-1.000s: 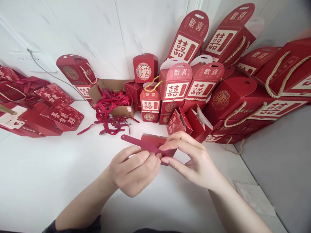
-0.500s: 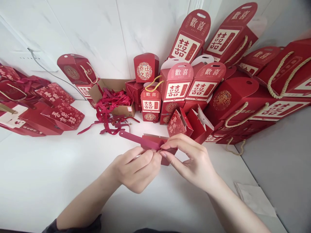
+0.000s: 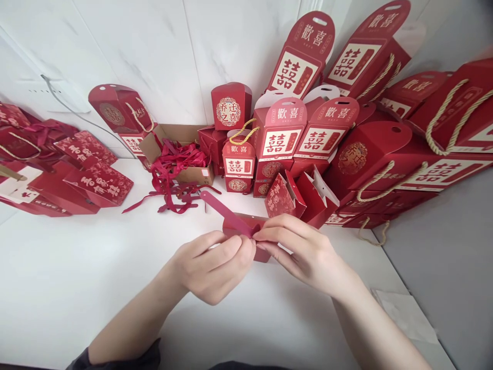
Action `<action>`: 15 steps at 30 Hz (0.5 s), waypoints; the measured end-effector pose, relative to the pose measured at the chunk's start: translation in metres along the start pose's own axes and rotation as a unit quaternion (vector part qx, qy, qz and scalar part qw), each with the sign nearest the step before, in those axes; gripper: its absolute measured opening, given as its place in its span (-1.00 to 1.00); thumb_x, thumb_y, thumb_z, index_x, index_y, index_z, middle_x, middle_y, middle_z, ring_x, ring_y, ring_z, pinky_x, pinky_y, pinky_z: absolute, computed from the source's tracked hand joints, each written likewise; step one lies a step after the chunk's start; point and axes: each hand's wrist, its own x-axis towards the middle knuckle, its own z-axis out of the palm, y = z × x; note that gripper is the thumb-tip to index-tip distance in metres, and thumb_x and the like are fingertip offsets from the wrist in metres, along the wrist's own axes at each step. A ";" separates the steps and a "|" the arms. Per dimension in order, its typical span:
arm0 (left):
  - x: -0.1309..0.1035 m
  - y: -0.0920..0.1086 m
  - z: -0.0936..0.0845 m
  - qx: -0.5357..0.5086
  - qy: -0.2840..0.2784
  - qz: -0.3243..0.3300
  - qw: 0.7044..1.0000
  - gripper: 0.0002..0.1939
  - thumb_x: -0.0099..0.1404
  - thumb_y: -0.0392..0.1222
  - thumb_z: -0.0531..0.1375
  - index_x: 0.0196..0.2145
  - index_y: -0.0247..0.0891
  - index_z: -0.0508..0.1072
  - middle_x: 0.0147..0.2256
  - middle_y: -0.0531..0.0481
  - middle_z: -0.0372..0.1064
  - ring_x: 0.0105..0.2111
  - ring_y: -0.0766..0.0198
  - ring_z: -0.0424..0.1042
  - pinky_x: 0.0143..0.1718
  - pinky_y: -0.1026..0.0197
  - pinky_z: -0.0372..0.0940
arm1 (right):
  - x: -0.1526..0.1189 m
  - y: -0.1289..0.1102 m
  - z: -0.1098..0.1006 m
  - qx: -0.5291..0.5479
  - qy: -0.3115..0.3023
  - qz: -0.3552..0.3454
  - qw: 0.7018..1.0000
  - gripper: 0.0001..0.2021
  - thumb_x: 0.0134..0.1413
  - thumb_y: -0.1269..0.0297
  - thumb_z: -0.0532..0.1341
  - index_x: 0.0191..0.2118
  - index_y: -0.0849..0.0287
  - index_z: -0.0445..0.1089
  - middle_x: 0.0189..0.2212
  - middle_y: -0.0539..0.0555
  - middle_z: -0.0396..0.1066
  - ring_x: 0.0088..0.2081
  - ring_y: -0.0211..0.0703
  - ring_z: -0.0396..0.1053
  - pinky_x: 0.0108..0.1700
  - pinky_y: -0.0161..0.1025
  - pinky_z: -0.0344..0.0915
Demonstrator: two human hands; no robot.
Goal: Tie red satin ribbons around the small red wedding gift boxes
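Observation:
A small red box [image 3: 263,255] stands on the white table near the middle, partly behind my fingers. Above its front, my left hand [image 3: 217,264] pinches one end of a dark red strap [image 3: 227,212], whose rounded free end with a hole points up and to the left. The fingertips of my right hand [image 3: 298,249] are closed on the same strap end, meeting my left fingertips. The exact pinch point is partly hidden by the fingers.
An open cardboard box [image 3: 194,176] of red ribbons stands at the back, with ribbons [image 3: 179,198] spilling onto the table. Stacked red gift boxes [image 3: 281,141] fill the back right; more red boxes [image 3: 98,182] lie at left. A white sheet [image 3: 404,313] is at right.
The strap's free end has swung up and to the right, so it slants more steeply. Both hands stay nearly in place, with the right fingers slightly closer together.

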 end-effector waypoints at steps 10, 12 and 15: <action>0.002 0.007 -0.001 -0.089 0.032 -0.146 0.985 -0.92 0.18 -0.40 0.27 -0.40 -0.28 0.49 -0.44 0.05 0.53 -0.44 0.30 0.44 -0.41 0.21 0.29 | -0.003 0.008 0.006 -0.110 0.098 -0.117 0.982 -0.77 0.11 0.54 0.25 -0.09 0.25 0.38 -0.29 0.14 0.50 -0.27 -0.12 0.43 -0.25 -0.16 0.37; 0.005 0.012 0.002 -0.141 0.046 -0.253 0.956 -0.90 0.17 -0.38 0.28 -0.44 -0.27 0.43 -0.50 0.04 0.47 -0.48 0.32 0.40 -0.42 0.23 0.29 | -0.003 0.007 0.009 -0.136 0.137 -0.107 0.975 -0.76 0.08 0.55 0.27 -0.11 0.24 0.38 -0.34 0.13 0.49 -0.32 -0.13 0.42 -0.28 -0.16 0.36; 0.010 0.019 0.003 -0.295 -0.005 -0.405 0.865 -0.96 0.24 -0.31 0.24 -0.34 -0.29 0.42 -0.45 0.02 0.44 -0.46 0.35 0.39 -0.39 0.30 0.32 | -0.004 0.006 0.014 -0.169 0.182 -0.103 0.963 -0.74 0.04 0.51 0.31 -0.13 0.19 0.38 -0.37 0.10 0.50 -0.37 -0.15 0.42 -0.32 -0.18 0.34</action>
